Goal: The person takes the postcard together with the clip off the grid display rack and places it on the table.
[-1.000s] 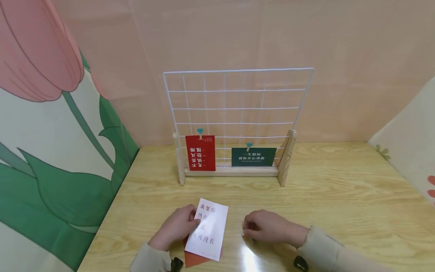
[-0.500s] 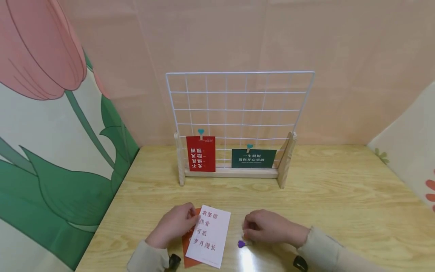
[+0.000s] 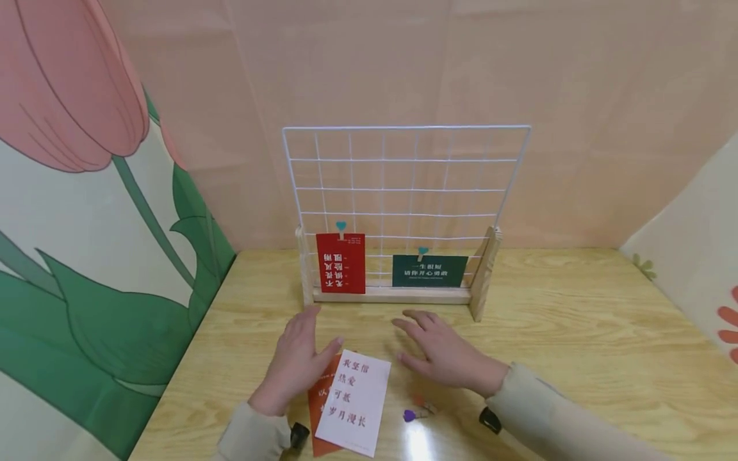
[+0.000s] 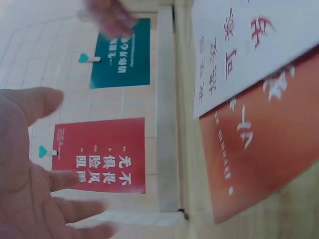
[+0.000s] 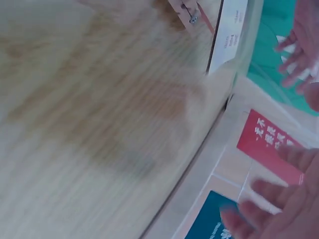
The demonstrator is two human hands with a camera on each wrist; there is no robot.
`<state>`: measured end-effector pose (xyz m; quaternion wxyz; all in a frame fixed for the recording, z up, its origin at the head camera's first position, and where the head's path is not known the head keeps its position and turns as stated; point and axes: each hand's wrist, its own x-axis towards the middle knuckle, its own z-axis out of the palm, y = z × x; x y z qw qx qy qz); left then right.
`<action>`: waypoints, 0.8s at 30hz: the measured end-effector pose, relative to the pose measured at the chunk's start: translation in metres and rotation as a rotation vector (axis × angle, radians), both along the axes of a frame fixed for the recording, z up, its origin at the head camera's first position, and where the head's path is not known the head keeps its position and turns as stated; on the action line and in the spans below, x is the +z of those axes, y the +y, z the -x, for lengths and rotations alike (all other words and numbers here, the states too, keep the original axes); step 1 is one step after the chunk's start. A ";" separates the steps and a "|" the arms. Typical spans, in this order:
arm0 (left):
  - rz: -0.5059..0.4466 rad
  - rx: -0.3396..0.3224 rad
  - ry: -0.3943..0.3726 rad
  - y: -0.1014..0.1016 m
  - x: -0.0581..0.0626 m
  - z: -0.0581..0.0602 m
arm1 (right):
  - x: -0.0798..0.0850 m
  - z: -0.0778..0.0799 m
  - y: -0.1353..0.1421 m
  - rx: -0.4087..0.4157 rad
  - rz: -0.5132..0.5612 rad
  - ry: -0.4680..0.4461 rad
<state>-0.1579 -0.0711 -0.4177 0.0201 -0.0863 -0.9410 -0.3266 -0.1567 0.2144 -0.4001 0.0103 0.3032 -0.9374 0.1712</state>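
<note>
Backdrop of pink-beige cloth (image 3: pixel 398 57), with a tulip-printed panel (image 3: pixel 52 96) at left; wood-grain surface (image 3: pixel 565 307) below.

Head view. White wire grid (image 3: pixel 398 190) in a wooden base (image 3: pixel 392 296). On it, a red card (image 3: pixel 348 272), lettering inverted, and a green card (image 3: pixel 429 274), each held at the top edge by a teal heart clip (image 3: pixel 341 226), presumably so the faces stay exposed. On the surface, a white card (image 3: pixel 354 416) lies askew over an orange card (image 3: pixel 318 413); alongside, a purple clip (image 3: pixel 409 415) and an orange clip (image 3: pixel 418 400), loose, presumably kept within easy reach. Left hand (image 3: pixel 293 365) beside the orange card, fingers straight, grasping nothing. Right hand (image 3: pixel 446 355) beyond the loose clips, fingers extended, likewise without a hold.

Left wrist view. Left fingers widely spread, unoccupied, between camera and red card; white and orange cards off to one side.

Right wrist view. Right fingers parted and slightly bent, nothing held; blur makes any light contact hard to judge.
</note>
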 end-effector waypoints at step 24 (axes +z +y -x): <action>0.321 0.023 0.141 0.001 0.023 0.037 | 0.029 0.051 -0.060 -0.138 -0.037 0.089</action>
